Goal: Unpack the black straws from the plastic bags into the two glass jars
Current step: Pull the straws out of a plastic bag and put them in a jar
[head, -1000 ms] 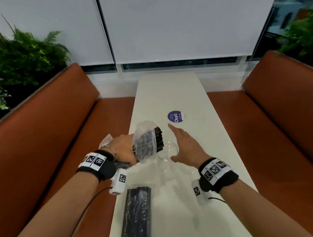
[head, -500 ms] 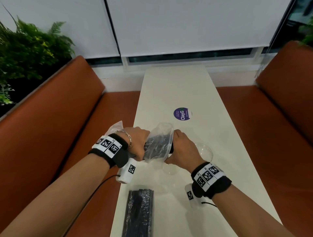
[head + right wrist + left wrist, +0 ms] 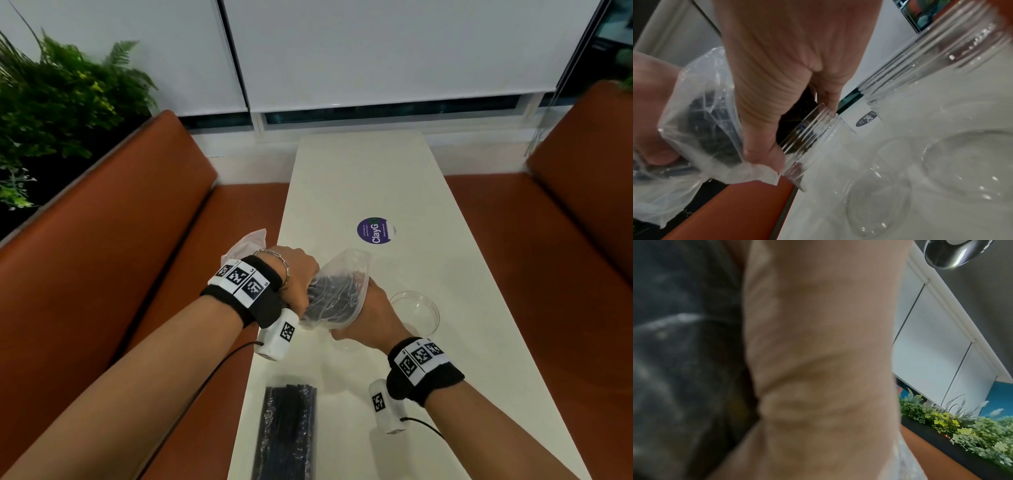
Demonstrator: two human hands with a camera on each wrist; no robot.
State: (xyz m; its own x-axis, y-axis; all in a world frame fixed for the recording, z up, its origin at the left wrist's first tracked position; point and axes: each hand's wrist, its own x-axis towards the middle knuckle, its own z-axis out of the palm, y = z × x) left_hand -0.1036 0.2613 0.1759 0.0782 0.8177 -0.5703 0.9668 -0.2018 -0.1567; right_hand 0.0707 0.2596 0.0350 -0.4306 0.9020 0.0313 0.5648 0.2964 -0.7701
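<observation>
A clear plastic bag of black straws (image 3: 337, 291) is held above the white table (image 3: 359, 178) between both hands. My left hand (image 3: 301, 284) grips its left end; the left wrist view shows only a blurred palm (image 3: 818, 353) and the dark bag (image 3: 684, 353). My right hand (image 3: 366, 305) grips the bag's open right end, thumb and fingers round plastic and straws (image 3: 711, 126). One glass jar (image 3: 818, 136) stands just under that hand (image 3: 777, 97). The second jar (image 3: 416, 311) stands to its right. Another full bag of straws (image 3: 291, 428) lies near the table's front edge.
A round purple sticker (image 3: 375, 230) lies on the table beyond the hands. Orange bench seats (image 3: 102, 274) run along both sides of the narrow table. Green plants (image 3: 58, 102) stand behind the left bench. A crumpled bit of plastic (image 3: 246, 243) shows behind my left wrist.
My right hand, open and reaching over the jars a second ago, has come left and taken hold of the bag's open end. The bag now lies tilted between both hands.
</observation>
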